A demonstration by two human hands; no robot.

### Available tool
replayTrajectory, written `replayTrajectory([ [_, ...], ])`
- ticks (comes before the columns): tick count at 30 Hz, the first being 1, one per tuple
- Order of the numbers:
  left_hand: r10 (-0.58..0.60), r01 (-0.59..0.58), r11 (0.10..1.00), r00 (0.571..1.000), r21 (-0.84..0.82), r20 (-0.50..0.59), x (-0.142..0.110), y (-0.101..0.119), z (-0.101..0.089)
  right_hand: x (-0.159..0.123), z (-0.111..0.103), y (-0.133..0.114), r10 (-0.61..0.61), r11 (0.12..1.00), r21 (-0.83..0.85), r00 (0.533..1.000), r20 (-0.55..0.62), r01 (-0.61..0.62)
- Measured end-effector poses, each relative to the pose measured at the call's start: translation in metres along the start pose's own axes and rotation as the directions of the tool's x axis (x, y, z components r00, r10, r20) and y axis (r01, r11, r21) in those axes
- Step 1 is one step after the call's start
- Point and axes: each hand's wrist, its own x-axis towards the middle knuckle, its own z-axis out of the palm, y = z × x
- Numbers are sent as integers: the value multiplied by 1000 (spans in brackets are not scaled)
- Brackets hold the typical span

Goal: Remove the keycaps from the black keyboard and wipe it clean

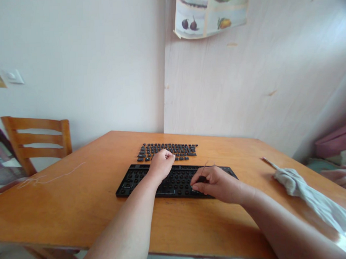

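A black keyboard base [167, 191] with its keycaps off lies in the middle of the table, its sockets bare. Behind it, loose black keycaps [183, 149] are laid out in rows. My left hand [162, 164] is over the base's back edge, close to the keycaps, fingertips pinched; whatever they may hold is hidden. Over the right part of the base, my right hand [218, 183] is closed around what looks like a wire keycap puller [202, 179], its dark body among the fingers and thin wires sticking up above them.
The wooden table [102, 212] reaches back to the wall. To the right lies a crumpled grey cloth [296, 185] with a thin brush-like stick [269, 163] beside it. A thin pale string [57, 176] lies at the left, near a wooden chair [41, 139].
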Motion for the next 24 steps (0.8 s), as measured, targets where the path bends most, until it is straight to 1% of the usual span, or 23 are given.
replayTrajectory([
  [5,0,0,1000,1000,27,2,-1,1,0,1,4,-1,-21,1000,5,999,31,21],
  [9,-2,1,999,1000,36,14,0,1,-1,3,5,-3,-64,997,-34,998,-21,63],
  [11,2,-3,998,1000,57,24,0,2,-1,4,5,-4,-66,996,-54,998,-22,64],
  [15,21,-23,995,1000,97,23,-1,2,-1,6,7,-4,61,998,19,998,24,-61],
  [20,25,-28,993,999,113,28,-1,3,-1,9,17,-5,210,971,120,977,-29,-205],
  [24,27,-31,994,999,108,38,0,0,0,10,23,-5,271,954,159,957,-103,-253],
])
